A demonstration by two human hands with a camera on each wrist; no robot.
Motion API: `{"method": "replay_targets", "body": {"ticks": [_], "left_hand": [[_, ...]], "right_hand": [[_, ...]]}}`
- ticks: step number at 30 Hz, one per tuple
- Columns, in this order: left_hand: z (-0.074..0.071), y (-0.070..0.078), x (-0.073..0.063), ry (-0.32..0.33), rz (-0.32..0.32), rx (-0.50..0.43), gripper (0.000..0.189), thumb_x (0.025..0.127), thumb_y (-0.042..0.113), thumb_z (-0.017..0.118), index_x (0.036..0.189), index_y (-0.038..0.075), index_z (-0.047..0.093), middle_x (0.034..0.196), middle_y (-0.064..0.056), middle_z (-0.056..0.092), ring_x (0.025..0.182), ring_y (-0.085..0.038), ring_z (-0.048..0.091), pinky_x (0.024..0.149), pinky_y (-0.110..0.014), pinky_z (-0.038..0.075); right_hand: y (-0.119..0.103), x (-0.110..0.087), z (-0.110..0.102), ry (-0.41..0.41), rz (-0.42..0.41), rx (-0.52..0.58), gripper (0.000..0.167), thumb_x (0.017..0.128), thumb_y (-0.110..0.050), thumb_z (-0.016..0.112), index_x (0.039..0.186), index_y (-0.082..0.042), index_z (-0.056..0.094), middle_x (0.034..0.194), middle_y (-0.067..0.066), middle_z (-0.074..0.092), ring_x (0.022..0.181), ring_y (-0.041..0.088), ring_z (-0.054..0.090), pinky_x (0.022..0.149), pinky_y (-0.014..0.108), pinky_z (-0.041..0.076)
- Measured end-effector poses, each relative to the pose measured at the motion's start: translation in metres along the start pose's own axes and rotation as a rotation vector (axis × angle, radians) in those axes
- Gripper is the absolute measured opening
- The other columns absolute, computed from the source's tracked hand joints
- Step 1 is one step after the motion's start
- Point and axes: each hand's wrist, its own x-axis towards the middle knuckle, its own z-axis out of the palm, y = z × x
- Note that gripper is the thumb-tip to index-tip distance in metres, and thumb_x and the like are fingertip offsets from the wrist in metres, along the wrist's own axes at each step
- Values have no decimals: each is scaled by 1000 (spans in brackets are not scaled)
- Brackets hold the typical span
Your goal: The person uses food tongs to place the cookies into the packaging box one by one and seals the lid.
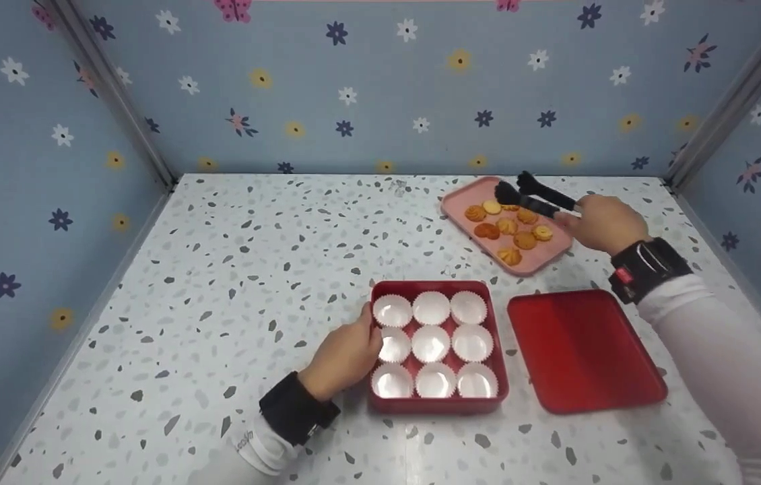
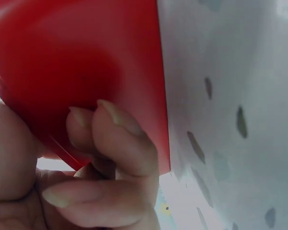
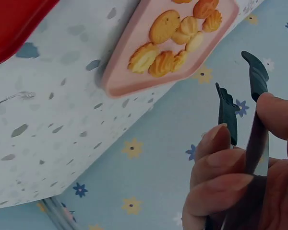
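Your left hand (image 1: 343, 353) is gripping the left wall of the red box (image 1: 438, 405), fingers curling against its outside; the box is holding nine paper cups (image 1: 431, 343) and sitting beside the red lid (image 1: 586, 357); your right arm is extending forward, the right hand (image 1: 608, 222) clasping tongs (image 1: 537, 205), tips standing apart, near the cookie tray (image 1: 549, 250).
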Motion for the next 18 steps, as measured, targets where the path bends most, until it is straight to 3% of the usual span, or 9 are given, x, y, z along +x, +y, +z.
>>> {"method": "replay_targets", "body": {"ticks": [5,13,18], "left_hand": [[-1,0,-1,-12,-13,-8,60,104,21,42,149,-14,24,61,-5,50,51,-19,48,54,-36,45],[1,0,-1,-6,-8,8,60,104,21,43,149,-15,25,61,-6,51,54,-21,52,58,-37,47],[0,-2,-2,33,33,38,57,103,19,45,146,-17,30,72,-17,61,66,-26,60,67,-43,52]], "right_hand": [[-33,17,10,-26,19,-17,53,99,-44,55,96,8,64,84,22,62,71,35,58,57,46,47],[-57,33,27,-91,58,-25,46,100,-41,55,101,4,65,85,18,62,73,33,58,61,42,47],[-61,36,34,-80,48,-50,45,99,-36,57,106,7,66,88,19,63,74,33,59,61,44,50]]}}
